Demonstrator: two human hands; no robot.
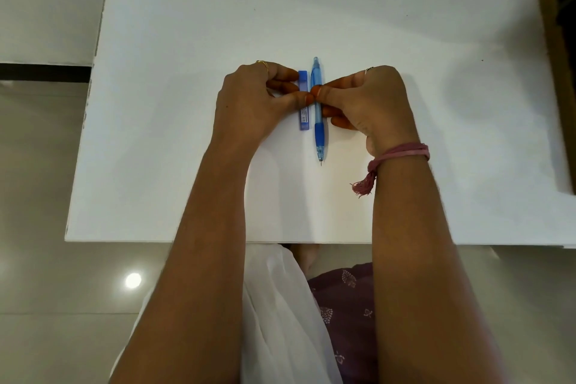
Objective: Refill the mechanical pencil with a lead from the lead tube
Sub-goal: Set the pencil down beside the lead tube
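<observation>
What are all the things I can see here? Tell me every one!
Translucent blue plastic mechanical pencil: one, blue with a darker blue grip, middle of the table, tip toward the person.
Small blue rectangular lead tube: one, blue, lying just left of the pencil, parallel to it.
White flat table: one, white, under everything.
Pink thread wristband with a tassel: one, pink, on the right wrist.
Gold ring: one, gold, on a left finger.
Left hand: one, fingers pinching the lead tube.
Right hand: one, fingers pinching the pencil.
</observation>
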